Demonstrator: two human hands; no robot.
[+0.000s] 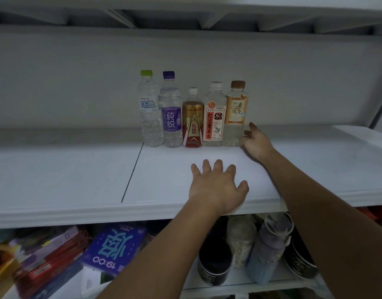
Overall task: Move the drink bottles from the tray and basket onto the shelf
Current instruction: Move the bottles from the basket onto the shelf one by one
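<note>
Five in a row, all upright, at the far side of the shelf [78, 169] close to the back wall, sides touching or nearly so. L to R I see: green-cap water bottle [149, 108], purple-cap bottle [170, 113] w/ purple label, short red-gold bottle [192, 121] w/ white cap, white-cap bottle [214, 117] w/ red-and-white label, brown-cap bottle [236, 113] w/ tan label.

Right hand [256, 141] sits just right of the brown-cap bottle, down by its base, fingers loose and spread, gripping nothing. Its thumb side is at the bottle's lower wall, but I can't tell if it actually touches.

Left hand [218, 186] lies palm down on the shelf nearer the front edge, approx. in line w/ the red-gold and white-cap bottles. Fingers are straight and fanned out, holding nothing.

Dark seam [132, 173] runs near-to-far across the shelf board, left of both hands.

Lower shelf [239, 284] underneath carries a blue-purple box [114, 249] marked 19:00, red packs [50, 262] further left, and at right a dark cup [213, 264] beside a lavender bottle [270, 251] w/ a loop handle. Rest down there is too blurry to name.
</note>
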